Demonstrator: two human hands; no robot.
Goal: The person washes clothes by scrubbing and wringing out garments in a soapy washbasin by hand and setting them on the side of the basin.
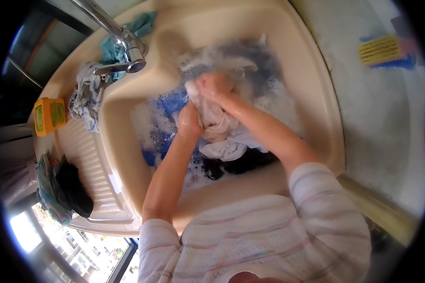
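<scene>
Both hands are over the soapy water in a beige sink [329, 118], gripping a wet white cloth [215, 115]. My left hand [190, 120] is closed on the cloth's left side. Slightly higher and to the right, my right hand [216, 87] is closed on its upper part, its fingers blurred by motion. The cloth hangs down between my forearms into the suds. Below it lies a black garment [243, 162], partly under the white fabric. Blue fabric [172, 103] shows through the foam on the left.
A chrome faucet [127, 47] stands at the upper left, by a teal cloth [141, 24] and a crumpled grey-white cloth [86, 92]. A yellow container [50, 116] and dark clothes [71, 186] rest on the ribbed drainboard [87, 167]. A yellow-bristled brush [380, 50] lies right of the sink.
</scene>
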